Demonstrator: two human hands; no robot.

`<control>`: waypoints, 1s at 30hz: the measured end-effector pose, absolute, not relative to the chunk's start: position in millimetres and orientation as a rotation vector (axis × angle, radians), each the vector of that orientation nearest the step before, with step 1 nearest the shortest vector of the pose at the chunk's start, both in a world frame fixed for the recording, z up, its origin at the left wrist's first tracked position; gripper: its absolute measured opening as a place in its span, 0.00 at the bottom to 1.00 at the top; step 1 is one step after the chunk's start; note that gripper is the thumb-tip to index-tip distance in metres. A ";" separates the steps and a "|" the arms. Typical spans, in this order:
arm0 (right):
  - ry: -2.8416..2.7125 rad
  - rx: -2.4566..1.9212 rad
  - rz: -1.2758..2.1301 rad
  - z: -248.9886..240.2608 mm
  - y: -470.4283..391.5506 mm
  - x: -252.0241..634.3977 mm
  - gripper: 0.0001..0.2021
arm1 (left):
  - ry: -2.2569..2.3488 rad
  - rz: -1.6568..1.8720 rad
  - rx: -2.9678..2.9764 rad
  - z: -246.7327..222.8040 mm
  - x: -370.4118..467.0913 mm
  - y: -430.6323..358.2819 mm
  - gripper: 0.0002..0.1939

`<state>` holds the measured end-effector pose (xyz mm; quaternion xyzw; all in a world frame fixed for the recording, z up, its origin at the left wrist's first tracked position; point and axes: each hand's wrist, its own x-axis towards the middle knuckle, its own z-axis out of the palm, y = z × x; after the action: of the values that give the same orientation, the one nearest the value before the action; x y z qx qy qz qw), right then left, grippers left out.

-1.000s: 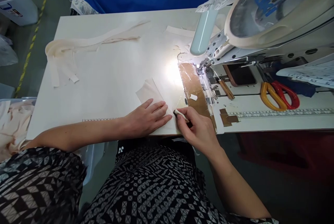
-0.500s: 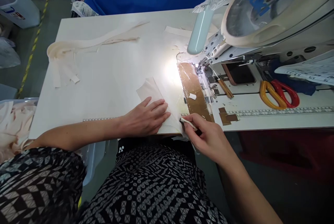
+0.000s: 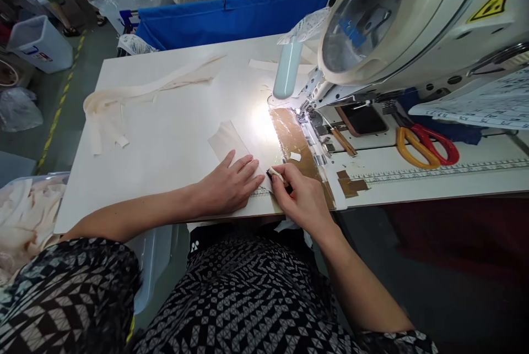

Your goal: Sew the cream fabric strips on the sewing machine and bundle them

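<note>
My left hand (image 3: 227, 184) lies flat, fingers stretched out, pressing a thin pale fabric piece (image 3: 228, 139) onto the table near its front edge. Just to the right, my right hand (image 3: 305, 197) is closed round a small black-and-white tool (image 3: 275, 174). Most of that tool is hidden by the fingers, so I cannot tell its exact kind. Its tip is at the right edge of the fabric piece, beside my left fingertips. Printed ruler marks (image 3: 260, 192) show between the two hands.
A sewing machine (image 3: 413, 23) stands at the right, its lamp lighting the table (image 3: 173, 139). Red-and-yellow-handled scissors (image 3: 427, 147), a phone (image 3: 363, 119) and a wooden-handled tool (image 3: 344, 142) lie by it. Pale fabric strips (image 3: 136, 88) lie at the left; a bin of fabric (image 3: 28, 216) stands beyond.
My right hand with the small tool has moved up and left along the fabric's edge, onto the table. My left hand stays pressed on the fabric. The camera view has shifted.
</note>
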<state>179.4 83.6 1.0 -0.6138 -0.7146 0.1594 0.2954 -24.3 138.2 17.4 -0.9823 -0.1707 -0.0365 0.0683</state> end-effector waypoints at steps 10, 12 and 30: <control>-2.110 -1.612 0.291 4.3 87.8 177.0 0.11 | -0.541 -0.103 -2.960 15.1 -24.4 137.0 0.22; -2.177 -1.595 0.277 7.4 85.0 179.8 0.10 | -0.545 -0.109 -2.961 15.1 -24.2 136.2 0.23; -1.886 -1.683 0.499 7.6 61.3 191.5 0.09 | -0.444 -0.191 -2.993 14.5 -17.4 128.7 0.21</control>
<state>191.5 61.3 7.6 -0.6273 -0.7030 0.1860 0.2787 -17.4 128.7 14.5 -0.9857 -0.1462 -0.0630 0.0551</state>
